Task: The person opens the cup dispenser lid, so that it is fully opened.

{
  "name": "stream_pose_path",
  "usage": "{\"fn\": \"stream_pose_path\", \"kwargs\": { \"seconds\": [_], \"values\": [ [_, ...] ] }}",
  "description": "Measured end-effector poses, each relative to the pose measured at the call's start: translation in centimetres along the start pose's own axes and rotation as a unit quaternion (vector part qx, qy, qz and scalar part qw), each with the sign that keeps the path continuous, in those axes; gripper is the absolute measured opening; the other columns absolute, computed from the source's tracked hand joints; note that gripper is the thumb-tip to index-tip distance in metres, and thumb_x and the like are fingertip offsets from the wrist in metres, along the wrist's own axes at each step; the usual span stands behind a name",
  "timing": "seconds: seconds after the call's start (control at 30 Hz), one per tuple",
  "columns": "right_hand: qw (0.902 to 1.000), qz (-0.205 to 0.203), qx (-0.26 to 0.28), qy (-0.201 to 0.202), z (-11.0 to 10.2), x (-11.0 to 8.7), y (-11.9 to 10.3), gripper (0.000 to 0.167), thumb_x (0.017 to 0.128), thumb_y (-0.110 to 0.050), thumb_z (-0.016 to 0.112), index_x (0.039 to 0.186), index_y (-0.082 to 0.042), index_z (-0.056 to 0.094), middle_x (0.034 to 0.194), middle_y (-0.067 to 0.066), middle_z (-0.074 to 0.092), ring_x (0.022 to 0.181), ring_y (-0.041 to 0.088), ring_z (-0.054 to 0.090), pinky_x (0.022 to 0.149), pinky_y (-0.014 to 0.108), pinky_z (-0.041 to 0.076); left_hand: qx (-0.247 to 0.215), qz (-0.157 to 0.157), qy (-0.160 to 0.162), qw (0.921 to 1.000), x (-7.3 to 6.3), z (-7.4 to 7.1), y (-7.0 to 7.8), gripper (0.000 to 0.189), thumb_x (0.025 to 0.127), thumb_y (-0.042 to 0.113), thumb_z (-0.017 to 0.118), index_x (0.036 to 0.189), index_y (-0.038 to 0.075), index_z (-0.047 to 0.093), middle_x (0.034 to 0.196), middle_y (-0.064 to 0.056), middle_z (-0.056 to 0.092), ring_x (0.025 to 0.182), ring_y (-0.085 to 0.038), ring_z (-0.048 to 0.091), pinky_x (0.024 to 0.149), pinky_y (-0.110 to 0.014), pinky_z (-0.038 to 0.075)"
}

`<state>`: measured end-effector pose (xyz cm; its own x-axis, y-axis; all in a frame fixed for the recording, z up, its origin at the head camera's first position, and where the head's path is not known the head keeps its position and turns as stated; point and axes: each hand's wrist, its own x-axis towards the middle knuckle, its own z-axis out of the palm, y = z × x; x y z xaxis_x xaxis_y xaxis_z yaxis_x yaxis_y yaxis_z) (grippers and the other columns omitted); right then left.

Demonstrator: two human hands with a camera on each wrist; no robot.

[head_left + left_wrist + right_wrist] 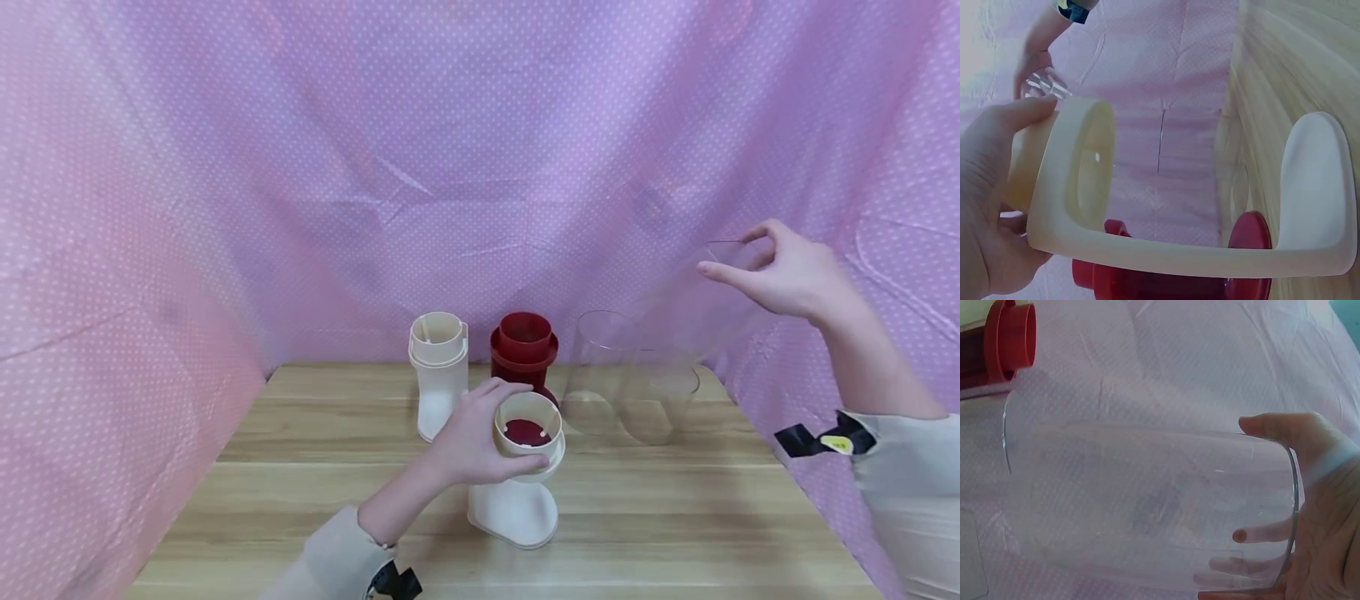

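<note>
In my left hand [480, 442] I grip the collar of a cream stand [528, 467] with a ring on top, a side post and a flat foot. A dark red disc [527, 432] shows inside its ring. The foot [1316, 187] is near the tabletop; whether it touches cannot be told. My right hand [795, 271], raised at the right, holds a clear cylinder [1147, 500] by one end, thumb on one side and fingers on the other. The cylinder tilts down towards the left, its far outline faint in the head view.
Behind the left hand stand another cream stand [441, 375] and a dark red stand [525, 342] of like shape. To their right are clear cylinders [596, 375] on the wooden table [315, 483]. Pink dotted cloth [480, 167] hangs around the back and sides.
</note>
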<state>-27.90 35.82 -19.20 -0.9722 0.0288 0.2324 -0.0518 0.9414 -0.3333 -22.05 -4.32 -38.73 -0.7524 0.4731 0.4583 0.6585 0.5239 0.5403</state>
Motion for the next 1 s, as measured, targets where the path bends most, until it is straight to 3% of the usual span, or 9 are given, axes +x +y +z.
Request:
{"fn": "stream_pose_path", "kwargs": {
  "seconds": [0.17,0.23,0.37,0.47,0.63,0.77,0.87,1.0],
  "values": [
    [0.9995,0.02,-0.019,0.012,0.4,0.9,1.9,0.107,0.091,-0.081,0.056,0.154,0.003,0.037,0.134,0.037,0.061,0.118,0.059,0.056,0.086,0.068,0.049,-0.008,0.036,-0.037,0.9986,-0.1,-1.0,-0.3,0.086,0.073,0.042,0.093,0.147,0.016,0.059,0.133,0.003,0.066,0.123,-0.014,0.061,0.105,-0.042,0.053],
    [0.9992,0.028,-0.024,0.015,0.6,1.2,2.5,0.11,0.09,-0.083,0.056,0.155,0.004,0.036,0.136,0.039,0.058,0.12,0.061,0.053,0.087,0.07,0.047,-0.012,0.035,-0.039,0.9985,-0.2,-1.2,-0.1,0.09,0.072,0.043,0.093,0.15,0.015,0.057,0.135,0.001,0.064,0.124,-0.016,0.061,0.105,-0.042,0.054],
    [0.9985,0.041,-0.03,0.018,1.0,1.7,3.7,0.114,0.089,-0.084,0.056,0.156,0.005,0.034,0.141,0.044,0.05,0.122,0.066,0.048,0.091,0.074,0.045,-0.007,0.01,0.006,0.9999,-0.5,-0.9,0.5,0.092,0.071,0.049,0.094,0.148,0.014,0.058,0.134,0.0,0.064,0.123,-0.014,0.06,0.104,-0.04,0.055],
    [0.9979,0.049,-0.039,0.015,1.5,1.9,4.5,0.116,0.088,-0.086,0.055,0.158,0.005,0.032,0.147,0.046,0.044,0.124,0.068,0.045,0.093,0.076,0.043,-0.004,0.0,0.037,0.9993,-0.7,-0.7,0.9,0.083,0.071,0.049,0.094,0.14,0.014,0.064,0.126,0.002,0.065,0.117,-0.011,0.061,0.101,-0.035,0.057],
    [0.9962,0.061,-0.061,0.008,2.4,2.2,5.5,0.12,0.087,-0.089,0.054,0.158,0.004,0.03,0.15,0.046,0.04,0.125,0.069,0.043,0.089,0.077,0.043,-0.009,0.021,0.027,0.9994,-0.9,-1.1,1.0,0.067,0.075,0.039,0.091,0.133,0.012,0.069,0.121,0.002,0.065,0.114,-0.012,0.061,0.098,-0.032,0.057],
    [0.995,0.069,-0.073,0.005,3.1,2.3,6.2,0.122,0.085,-0.09,0.054,0.158,0.004,0.03,0.15,0.047,0.039,0.124,0.07,0.043,0.085,0.077,0.044,-0.011,0.037,0.012,0.9992,-1.0,-1.4,0.9,0.066,0.074,0.03,0.088,0.135,0.012,0.068,0.127,-0.001,0.064,0.12,-0.015,0.06,0.102,-0.035,0.056],
    [0.9946,0.074,-0.073,0.003,3.4,2.4,6.7,0.123,0.085,-0.091,0.054,0.159,0.004,0.029,0.149,0.047,0.038,0.123,0.07,0.043,0.083,0.078,0.044,-0.007,0.039,0.015,0.9991,-1.2,-1.5,1.0,0.07,0.074,0.033,0.087,0.138,0.013,0.067,0.132,0.0,0.063,0.126,-0.015,0.058,0.106,-0.039,0.054],
    [0.9944,0.079,-0.07,-0.003,4.1,2.5,7.4,0.124,0.085,-0.091,0.053,0.16,0.004,0.026,0.146,0.05,0.037,0.122,0.072,0.042,0.083,0.082,0.044,0.01,0.017,0.037,0.9991,-1.4,-1.1,1.4,0.073,0.075,0.043,0.089,0.138,0.015,0.066,0.132,0.001,0.062,0.125,-0.013,0.057,0.106,-0.038,0.054]
  ]
}}
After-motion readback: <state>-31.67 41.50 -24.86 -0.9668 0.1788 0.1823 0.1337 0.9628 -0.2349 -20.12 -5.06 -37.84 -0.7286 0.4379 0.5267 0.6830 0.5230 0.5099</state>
